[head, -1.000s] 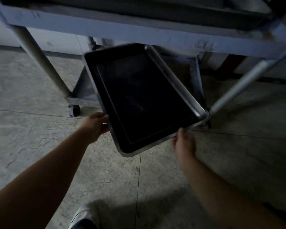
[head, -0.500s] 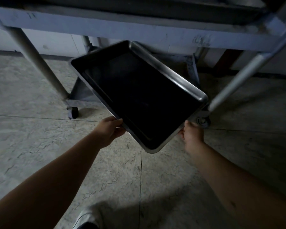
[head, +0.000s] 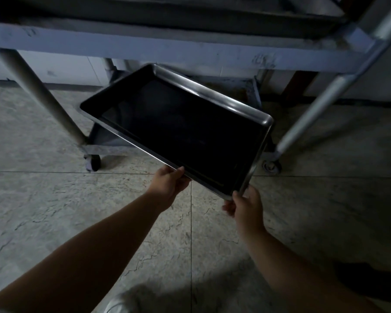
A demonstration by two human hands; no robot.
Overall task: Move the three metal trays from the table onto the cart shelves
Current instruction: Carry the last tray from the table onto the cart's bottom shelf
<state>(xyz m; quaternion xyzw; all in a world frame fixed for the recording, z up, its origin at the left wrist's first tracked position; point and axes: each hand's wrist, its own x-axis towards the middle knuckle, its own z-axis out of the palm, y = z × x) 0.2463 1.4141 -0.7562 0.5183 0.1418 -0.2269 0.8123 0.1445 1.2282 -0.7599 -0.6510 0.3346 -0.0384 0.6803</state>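
Dim room. Speckled stone floor tiles (head: pixel 54 211) with dark grout lines run from six o'clock up to a pale wall (head: pixel 61 68) at ten o'clock, along a dark baseboard (head: pixel 43 85).

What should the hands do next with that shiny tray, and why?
Probably turn the tray square to the cart and ease it forward and down onto the bottom shelf. The left hand and right hand grip its near corner, and it hangs skewed and tilted in front of the low shelf, between the cart legs, so it looks likely to catch if pushed in crooked.
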